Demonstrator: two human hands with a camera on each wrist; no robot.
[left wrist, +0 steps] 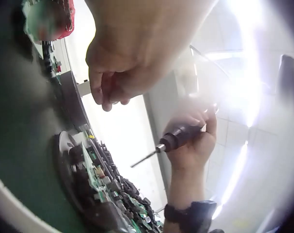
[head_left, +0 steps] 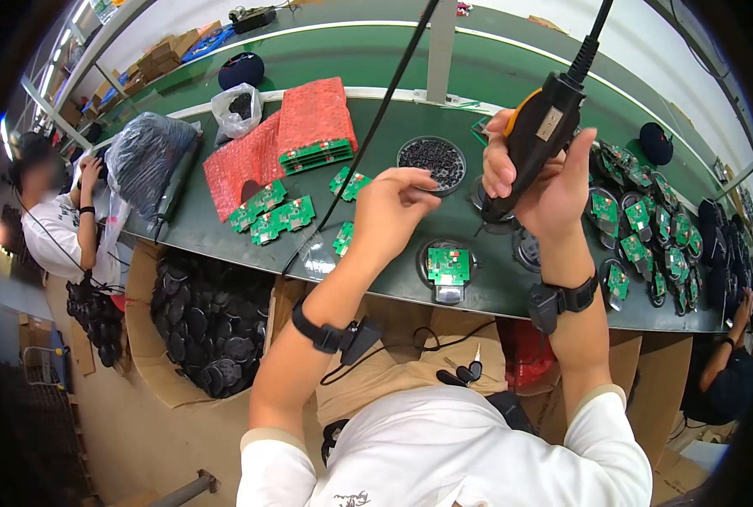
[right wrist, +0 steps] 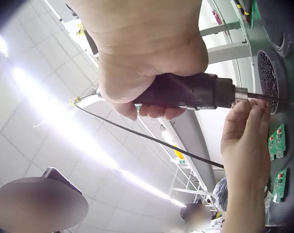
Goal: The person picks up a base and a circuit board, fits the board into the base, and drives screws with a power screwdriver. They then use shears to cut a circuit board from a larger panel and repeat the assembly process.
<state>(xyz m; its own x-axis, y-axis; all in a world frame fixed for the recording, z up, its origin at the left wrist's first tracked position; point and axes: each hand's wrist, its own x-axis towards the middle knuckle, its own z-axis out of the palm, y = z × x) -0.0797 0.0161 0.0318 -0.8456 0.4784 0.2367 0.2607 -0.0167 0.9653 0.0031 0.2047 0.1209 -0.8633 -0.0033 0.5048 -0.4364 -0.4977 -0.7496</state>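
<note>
My right hand (head_left: 554, 190) grips a black electric screwdriver (head_left: 535, 139), its cable running up and its tip downward. In the left wrist view the thin bit (left wrist: 146, 158) shows, pointing away from that hand. My left hand (head_left: 396, 211) is raised beside a round dish (head_left: 463, 173) of small black screws (head_left: 427, 160), thumb and fingers drawn together. I cannot tell whether a screw is between its fingertips. Just in front of me on the bench, a green circuit board (head_left: 448, 264) lies on a round black housing (head_left: 425, 275), between and below both hands.
Loose circuit boards (head_left: 282, 220) and red bubble-wrapped boards (head_left: 316, 114) are at left on the green bench (head_left: 376, 279). Many housings with boards (head_left: 638, 224) crowd the right side. A carton (head_left: 144, 329) of black round parts stands below left. A black cable (head_left: 385, 118) crosses the view.
</note>
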